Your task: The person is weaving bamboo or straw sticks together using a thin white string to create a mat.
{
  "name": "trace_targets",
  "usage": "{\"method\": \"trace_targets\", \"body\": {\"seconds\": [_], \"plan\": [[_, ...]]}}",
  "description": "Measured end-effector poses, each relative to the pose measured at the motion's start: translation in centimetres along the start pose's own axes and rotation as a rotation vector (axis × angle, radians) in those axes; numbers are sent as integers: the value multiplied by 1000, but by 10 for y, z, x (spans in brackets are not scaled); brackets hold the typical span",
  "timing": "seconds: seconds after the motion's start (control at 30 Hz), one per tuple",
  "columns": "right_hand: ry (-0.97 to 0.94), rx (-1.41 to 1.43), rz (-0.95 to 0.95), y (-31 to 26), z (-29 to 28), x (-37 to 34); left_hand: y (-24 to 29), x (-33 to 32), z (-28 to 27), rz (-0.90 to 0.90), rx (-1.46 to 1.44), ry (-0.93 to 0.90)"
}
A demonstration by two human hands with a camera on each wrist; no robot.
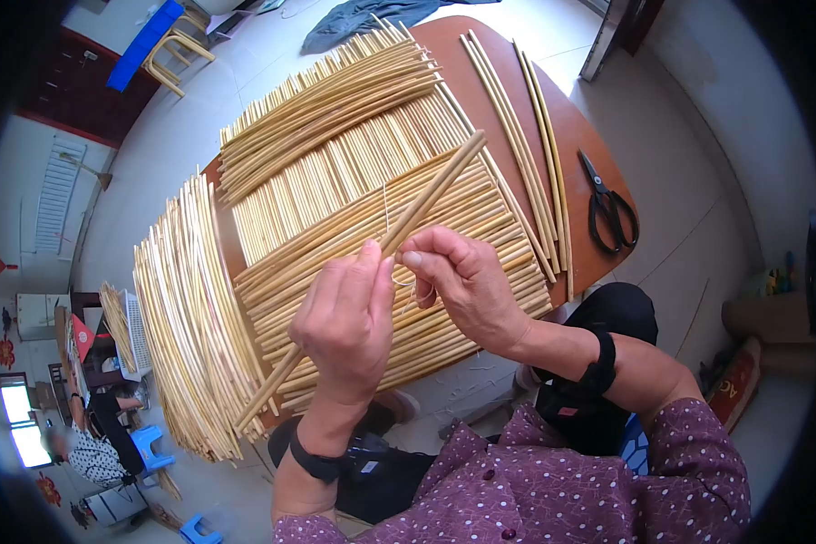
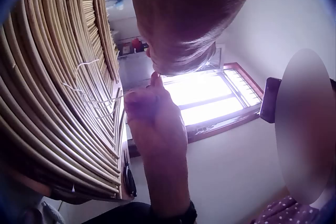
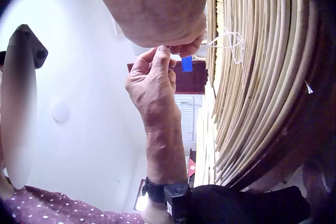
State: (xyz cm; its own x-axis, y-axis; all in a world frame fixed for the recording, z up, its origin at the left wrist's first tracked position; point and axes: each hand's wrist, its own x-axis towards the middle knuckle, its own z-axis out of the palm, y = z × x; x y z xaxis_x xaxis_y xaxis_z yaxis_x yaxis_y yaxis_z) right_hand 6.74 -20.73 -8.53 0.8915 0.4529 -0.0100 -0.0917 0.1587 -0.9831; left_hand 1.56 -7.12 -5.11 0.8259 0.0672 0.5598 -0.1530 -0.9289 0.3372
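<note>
Steadying the slim, tan, reed-like sticks (image 1: pixel 435 189) was the left hand's (image 1: pixel 343 304) share of the work: its fingers gripped them around the middle, raised at a slant above the paler layers. The right hand (image 1: pixel 467 288) met it there, thumb and forefinger pinched together, seemingly on the fine white thread (image 1: pixel 387 208) (easy to lose against such pale stalks).

Doing this well, I judged, called for a firm left grip close to the thread, so that the sticks neither rolled nor slid apart, and a small, even pull from the right fingertips. Too hard a tug could have snapped the strand; too slack a one would have left it loose. The hanging loop needed to run free of the stick ends in the broad layer of golden-tan sticks (image 1: pixel 299 245) beneath, where it could have snagged.

Farther out, a few long, smooth, yellowish sticks (image 1: pixel 505 118) lay along the reddish-brown surface (image 1: pixel 440 45). Beside them, the black-handled scissors (image 1: pixel 598 192) were within reach for trimming, best left until the thread sat snug.
</note>
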Motion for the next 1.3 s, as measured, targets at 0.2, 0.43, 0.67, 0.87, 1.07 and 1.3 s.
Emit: {"method": "trace_targets", "body": {"seconds": [0.2,0.43,0.67,0.87,1.07,1.3], "plan": [[-14,186,87,3,-4,4,1,1,6,68,27,14],[42,457,354,-4,3,25,4,6,4,159,181,48],[154,270,291,0,15,23,3,4,6,172,186,40],[143,272,284,5,15,23,3,1,9,155,192,34],[159,425,264,4,17,24,0,-3,17,194,207,31],[-32,409,294,-2,-6,35,-27,10,18,175,165,37]]}}
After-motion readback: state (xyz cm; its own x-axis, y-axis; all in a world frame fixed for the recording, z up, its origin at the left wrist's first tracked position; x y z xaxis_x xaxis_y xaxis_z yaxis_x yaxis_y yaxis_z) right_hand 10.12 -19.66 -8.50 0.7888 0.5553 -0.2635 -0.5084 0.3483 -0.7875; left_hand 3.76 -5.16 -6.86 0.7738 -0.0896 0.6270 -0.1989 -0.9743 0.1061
